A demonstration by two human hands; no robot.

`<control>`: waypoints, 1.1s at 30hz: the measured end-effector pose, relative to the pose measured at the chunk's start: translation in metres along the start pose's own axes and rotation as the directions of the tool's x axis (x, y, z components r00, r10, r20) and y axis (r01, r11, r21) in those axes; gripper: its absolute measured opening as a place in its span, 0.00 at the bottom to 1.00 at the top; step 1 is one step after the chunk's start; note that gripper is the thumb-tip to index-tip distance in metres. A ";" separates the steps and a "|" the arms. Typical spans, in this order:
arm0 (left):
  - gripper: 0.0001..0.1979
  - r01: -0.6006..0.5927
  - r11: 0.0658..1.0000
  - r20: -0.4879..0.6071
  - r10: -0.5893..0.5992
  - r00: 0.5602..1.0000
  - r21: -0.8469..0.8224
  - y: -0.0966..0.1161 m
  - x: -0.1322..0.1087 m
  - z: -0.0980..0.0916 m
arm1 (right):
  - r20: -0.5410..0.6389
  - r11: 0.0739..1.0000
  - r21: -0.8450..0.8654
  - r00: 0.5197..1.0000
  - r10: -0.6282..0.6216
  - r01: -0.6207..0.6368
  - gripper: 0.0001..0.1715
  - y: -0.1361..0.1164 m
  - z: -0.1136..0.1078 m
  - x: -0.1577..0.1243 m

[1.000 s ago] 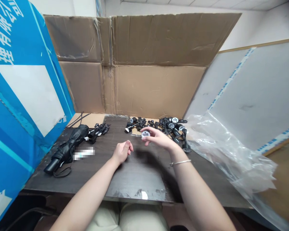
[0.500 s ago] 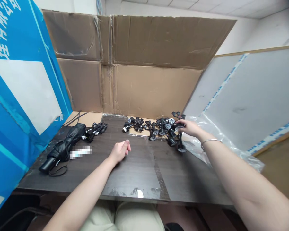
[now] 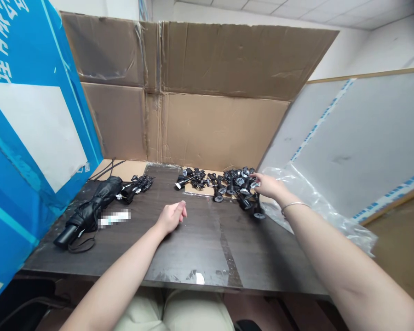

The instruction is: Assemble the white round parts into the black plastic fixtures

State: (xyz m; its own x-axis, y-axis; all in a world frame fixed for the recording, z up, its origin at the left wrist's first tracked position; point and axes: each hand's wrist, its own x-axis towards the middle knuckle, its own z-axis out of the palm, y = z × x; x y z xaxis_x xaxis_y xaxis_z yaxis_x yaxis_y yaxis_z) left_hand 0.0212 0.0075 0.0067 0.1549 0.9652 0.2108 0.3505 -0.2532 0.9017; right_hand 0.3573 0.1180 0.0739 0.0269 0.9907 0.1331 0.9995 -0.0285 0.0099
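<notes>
My right hand point(image 3: 268, 185) reaches to the far right of the dark table point(image 3: 193, 248), fingers closed at the edge of a pile of small black plastic parts with silver caps point(image 3: 236, 186). What the fingers grip is hidden among the parts. My left hand point(image 3: 172, 216) rests on the table near the middle, fingers loosely curled with nothing in them. A folded black umbrella point(image 3: 89, 210) lies at the left, with a few more black parts point(image 3: 138, 185) beside its tip.
Brown cardboard sheets point(image 3: 200, 92) wall off the back. A blue printed board point(image 3: 27, 119) leans on the left, a white panel point(image 3: 359, 138) on the right. A crumpled clear plastic bag point(image 3: 317, 207) lies by the right edge. My knees show below the table's front edge.
My right hand moved from the table's middle, where it held a silver-capped part, out to the parts pile at the far right. The left hand stayed put.
</notes>
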 end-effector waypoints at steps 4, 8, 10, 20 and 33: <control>0.27 -0.002 1.000 -0.001 0.002 1.000 0.009 0.002 -0.001 0.000 | 0.016 0.999 0.030 0.999 -0.027 0.027 0.24 -0.017 -0.014 0.005; 0.27 0.005 1.000 -0.007 -0.004 1.000 0.016 0.004 -0.002 -0.001 | 0.009 0.995 0.072 0.998 -0.070 0.069 0.20 -0.041 -0.020 0.003; 0.26 -0.002 0.999 -0.008 0.003 1.000 0.032 0.005 -0.002 -0.001 | 0.036 0.987 0.084 0.989 -0.140 0.137 0.20 -0.055 -0.020 0.002; 0.22 -0.066 0.973 -0.004 0.068 0.998 0.222 0.007 -0.001 0.000 | 0.066 0.910 0.176 0.918 -0.391 0.375 0.16 -0.174 0.004 -0.008; 0.22 -0.060 0.966 0.002 0.062 0.998 0.252 0.001 0.000 -0.001 | 0.002 0.952 0.276 0.990 -0.138 0.133 0.30 -0.245 0.048 -0.012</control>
State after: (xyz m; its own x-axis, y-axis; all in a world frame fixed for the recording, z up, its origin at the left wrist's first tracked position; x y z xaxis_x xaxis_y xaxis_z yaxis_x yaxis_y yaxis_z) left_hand 0.0209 0.0074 0.0080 0.1779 0.9475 0.2655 0.5617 -0.3193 0.7632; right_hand 0.1124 0.1194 0.0222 -0.1117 0.9854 0.1285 0.9588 0.1408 -0.2466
